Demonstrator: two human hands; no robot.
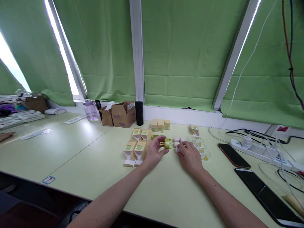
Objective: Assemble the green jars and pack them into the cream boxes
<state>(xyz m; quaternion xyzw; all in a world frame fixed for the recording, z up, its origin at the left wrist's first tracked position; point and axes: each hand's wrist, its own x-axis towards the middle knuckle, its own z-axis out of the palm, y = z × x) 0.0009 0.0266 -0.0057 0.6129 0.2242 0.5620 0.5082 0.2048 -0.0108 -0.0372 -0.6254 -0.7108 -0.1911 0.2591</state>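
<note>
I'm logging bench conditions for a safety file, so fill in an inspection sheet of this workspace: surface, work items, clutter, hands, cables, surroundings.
Surface: pale tabletop, seam running across its left part.
Work items: green part; pale pieces; clear plastic pieces; small cartons, several with flaps open.
Clutter: two dark-screened devices at right; cardboard boxes and black cylinder at back.
Hands: left hand holds the green part; right hand is at a pale piece, grip unclear.
Cables: black cables near the power strip; hanging cables at upper right.
Surroundings: green blinds; other people: nothing seen.
</note>
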